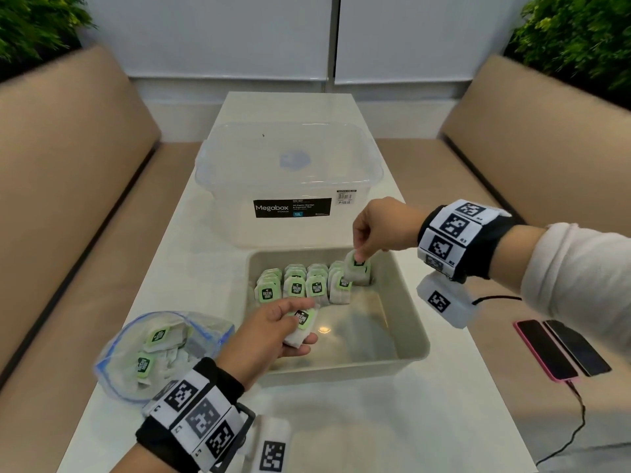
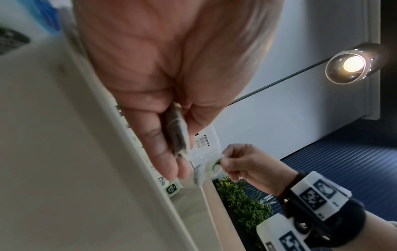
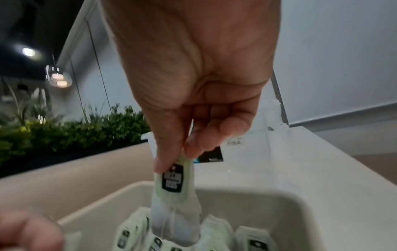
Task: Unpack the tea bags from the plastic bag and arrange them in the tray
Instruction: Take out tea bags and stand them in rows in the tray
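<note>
White table (image 1: 170,254) holds our beige tray (image 1: 408,302), rows of tea bags (image 1: 300,285) at its far end. Our right hand (image 1: 377,227) pinches one tea bag (image 1: 356,271) above them; left hand (image 1: 269,332) grips another (image 1: 300,327) over the tray, plastic bag (image 1: 136,356) just left.

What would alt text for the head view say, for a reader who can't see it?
A right hand lowers a tea bag into the rows of tea bags at the far end of a beige tray, while the left hand holds another tea bag over it. A plastic bag with more sits left of the tray.
</note>
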### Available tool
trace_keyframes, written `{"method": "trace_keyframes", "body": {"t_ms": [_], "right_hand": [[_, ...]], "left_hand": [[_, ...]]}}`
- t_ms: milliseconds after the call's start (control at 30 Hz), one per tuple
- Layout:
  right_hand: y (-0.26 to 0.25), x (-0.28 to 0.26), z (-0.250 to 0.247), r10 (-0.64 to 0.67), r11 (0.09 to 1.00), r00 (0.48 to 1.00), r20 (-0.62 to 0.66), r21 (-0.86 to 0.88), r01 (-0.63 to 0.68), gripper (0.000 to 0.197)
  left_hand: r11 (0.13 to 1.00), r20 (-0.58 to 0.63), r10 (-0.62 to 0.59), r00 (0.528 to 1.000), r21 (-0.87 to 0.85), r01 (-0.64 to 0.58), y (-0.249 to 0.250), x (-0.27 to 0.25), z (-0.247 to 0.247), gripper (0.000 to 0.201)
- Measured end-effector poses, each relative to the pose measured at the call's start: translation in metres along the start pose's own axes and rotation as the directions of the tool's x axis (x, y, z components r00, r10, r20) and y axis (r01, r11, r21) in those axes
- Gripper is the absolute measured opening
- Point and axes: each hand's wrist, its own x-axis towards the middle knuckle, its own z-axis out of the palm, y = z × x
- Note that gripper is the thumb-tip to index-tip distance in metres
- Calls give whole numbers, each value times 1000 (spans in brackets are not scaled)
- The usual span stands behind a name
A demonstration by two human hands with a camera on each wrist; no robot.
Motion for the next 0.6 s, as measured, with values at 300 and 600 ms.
{"method": "trace_keyframes", "body": {"t_ms": [300, 600], "right_hand": [[8, 32, 30, 175, 869, 979, 103, -484, -104, 10], [-1, 45, 45, 181, 740, 977, 117, -670, -56, 17]], "left_hand": [[999, -24, -9, 1000, -41, 8, -3, -2, 0, 34], [997, -34, -19, 999, -79, 16, -6, -1, -3, 33]]}}
